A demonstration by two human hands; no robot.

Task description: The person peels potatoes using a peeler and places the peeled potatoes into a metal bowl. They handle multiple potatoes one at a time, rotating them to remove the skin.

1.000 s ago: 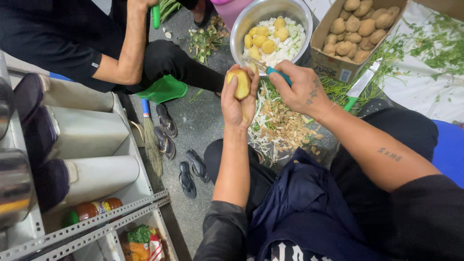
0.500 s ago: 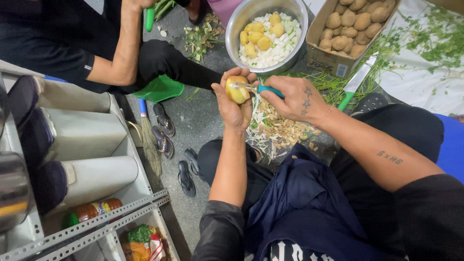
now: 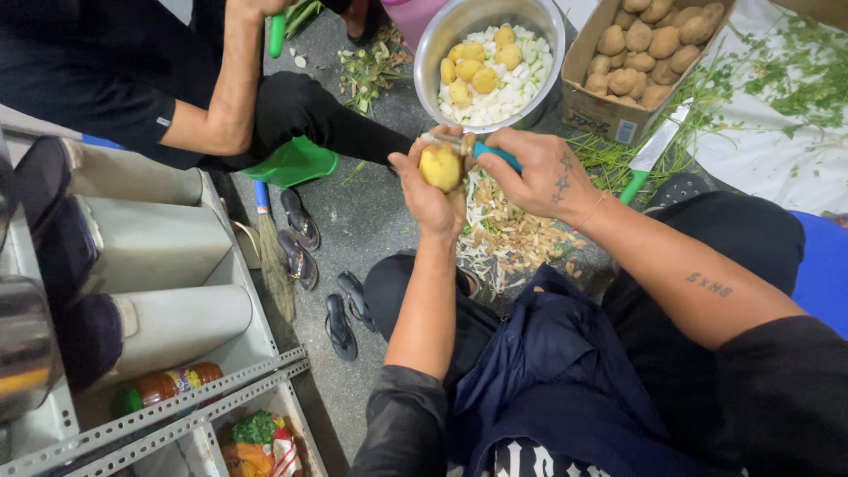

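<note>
My left hand [image 3: 430, 190] grips a partly peeled yellow potato [image 3: 440, 165], held up over the floor. My right hand [image 3: 534, 172] holds a teal-handled peeler [image 3: 483, 151] with its blade against the top of the potato. A heap of peelings [image 3: 508, 234] lies on the floor right below both hands. Beyond them stands a steel bowl [image 3: 430, 40] of peeled potatoes and white chunks. A cardboard box [image 3: 590, 113] of unpeeled potatoes sits to the right of the bowl.
Another person sits at the upper left, an arm [image 3: 225, 84] bent, holding a green-handled tool [image 3: 277, 35]. A green-handled knife [image 3: 652, 152] lies among green stalks by the box. Sandals [image 3: 300, 238], a broom [image 3: 274, 256] and a metal shelf [image 3: 168, 415] with jars stand on the left.
Both hands have kept the potato and peeler together while the potato turned slightly in my left hand. The camera view shifted a little; the bowl and box stayed put.
</note>
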